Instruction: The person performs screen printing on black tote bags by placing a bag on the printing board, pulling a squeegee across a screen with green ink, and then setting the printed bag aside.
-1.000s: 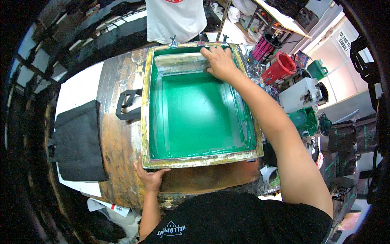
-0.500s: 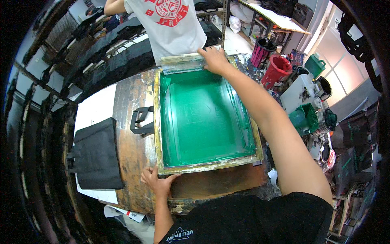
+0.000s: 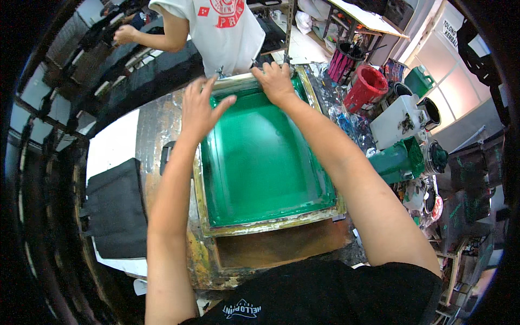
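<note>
A screen printing frame (image 3: 271, 226) with a wooden, paint-stained rim lies on the table, its mesh (image 3: 260, 162) coated with wet green ink. At its far end rests a pale wooden bar (image 3: 236, 82), which looks like a squeegee handle. My right hand (image 3: 275, 85) is on the right end of that bar, its fingers curled over it. My left hand (image 3: 199, 108) hovers by the far left corner, fingers spread, slightly blurred and holding nothing. Black bag handles (image 3: 165, 157) stick out left of the frame, partly behind my left forearm.
A folded black bag (image 3: 116, 210) lies on a white sheet (image 3: 114, 141) at the left. Beyond the table stands a person in a white shirt (image 3: 225, 43). Ink containers crowd the right side, among them a red bucket (image 3: 365, 89) and a green jug (image 3: 398, 161).
My left hand has left the frame's near left corner and reached to its far left corner, opening. My right hand stays at the far end. The other person's arm has come down.
</note>
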Tool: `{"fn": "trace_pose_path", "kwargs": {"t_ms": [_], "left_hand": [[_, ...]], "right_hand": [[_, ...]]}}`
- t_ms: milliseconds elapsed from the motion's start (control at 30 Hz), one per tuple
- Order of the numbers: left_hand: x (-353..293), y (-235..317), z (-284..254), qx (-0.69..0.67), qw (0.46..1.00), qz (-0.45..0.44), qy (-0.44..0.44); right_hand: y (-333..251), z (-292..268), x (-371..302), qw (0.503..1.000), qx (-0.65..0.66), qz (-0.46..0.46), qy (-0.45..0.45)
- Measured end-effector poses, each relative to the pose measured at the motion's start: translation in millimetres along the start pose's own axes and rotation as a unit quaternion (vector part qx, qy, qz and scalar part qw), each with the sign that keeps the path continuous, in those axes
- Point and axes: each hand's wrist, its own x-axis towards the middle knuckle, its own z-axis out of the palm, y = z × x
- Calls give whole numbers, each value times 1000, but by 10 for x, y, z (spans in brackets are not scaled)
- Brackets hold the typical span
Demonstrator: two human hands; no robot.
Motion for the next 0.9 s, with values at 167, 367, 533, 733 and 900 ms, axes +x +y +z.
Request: {"fn": "trace_pose_path", "kwargs": {"t_ms": [167,367,533,733,900], "left_hand": [[416,-161,777,159,979,-70,-108],[278,-220,874,185,983,-11,-10],[-98,-6,707,182,982,21,42],[-695,481,206,169,985,16,18],[-1259,956,-246,137,991,-5,-4]], "right_hand": [[2,36,22,999,-19,-7,47],[11,-112,0,1000,-11,-23,6],[-122,-406,-412,999,-4,-32,10],[-370,-1037,-1080,999,18,-38,4],[-579,-1565,-1658,999,30,-41,-15]]}}
